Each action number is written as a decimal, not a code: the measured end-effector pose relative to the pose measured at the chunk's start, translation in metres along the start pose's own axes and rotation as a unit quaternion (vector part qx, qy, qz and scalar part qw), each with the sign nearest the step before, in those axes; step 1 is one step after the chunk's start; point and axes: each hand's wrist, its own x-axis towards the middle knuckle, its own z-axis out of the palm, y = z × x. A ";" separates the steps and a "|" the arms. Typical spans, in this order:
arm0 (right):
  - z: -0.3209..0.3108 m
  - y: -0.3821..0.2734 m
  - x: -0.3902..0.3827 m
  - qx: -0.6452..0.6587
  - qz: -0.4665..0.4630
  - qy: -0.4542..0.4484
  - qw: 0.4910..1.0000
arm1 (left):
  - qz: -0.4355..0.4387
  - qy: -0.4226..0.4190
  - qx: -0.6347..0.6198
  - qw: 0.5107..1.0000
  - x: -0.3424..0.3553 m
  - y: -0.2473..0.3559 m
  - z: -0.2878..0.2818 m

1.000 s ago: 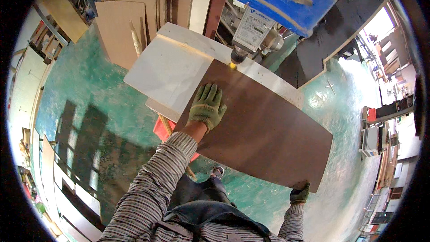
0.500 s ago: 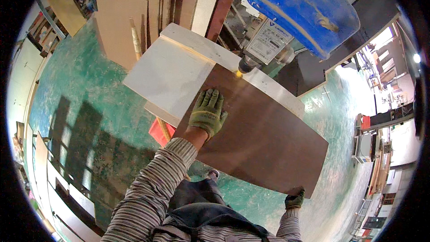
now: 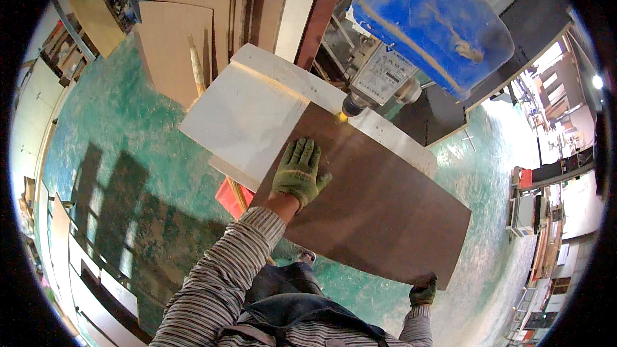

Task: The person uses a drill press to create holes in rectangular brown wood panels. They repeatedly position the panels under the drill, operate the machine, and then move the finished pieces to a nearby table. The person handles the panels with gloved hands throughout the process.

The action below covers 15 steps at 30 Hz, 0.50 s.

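My left hand point(image 3: 297, 172), in a green glove, lies flat with fingers stretched on a brown rectangular board point(image 3: 375, 207). My right hand point(image 3: 424, 290), gloved alike, grips that board’s near right edge, its fingertips curled and partly hidden. The board rests on a pale worktop point(image 3: 234, 128) with a raised strip point(image 3: 257, 58) along the back. Above the board’s back edge hangs a drill head point(image 3: 384, 74) with a dark chuck point(image 3: 353, 101) and a yellow-lit bit point(image 3: 343, 116); whether the bit touches the board is unclear. A dusty blue cover point(image 3: 432, 26) tops the machine.
Tan panels point(image 3: 173, 51) lean behind the worktop beside a wooden stick point(image 3: 195, 63). A dark panel point(image 3: 421, 122) lies behind the drill. Red fabric point(image 3: 230, 196) shows under the worktop. White boards point(image 3: 109, 283) lie lower left; racks of material point(image 3: 546, 218) line the right.
The view has shifted slightly, so board, worktop and drill appear lower in the picture. Both hands stay on the board; the left thumb is spread a little wider.
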 end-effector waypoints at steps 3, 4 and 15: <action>0.002 0.003 0.004 -0.037 -0.024 0.165 0.985 | -0.003 -0.006 0.009 1.000 0.001 0.000 0.001; 0.001 0.004 0.005 -0.062 -0.041 0.273 0.959 | -0.003 -0.006 0.010 1.000 0.001 0.000 0.002; -0.048 -0.001 0.003 -0.080 -0.028 0.127 0.988 | -0.017 -0.007 0.018 1.000 0.000 0.002 0.001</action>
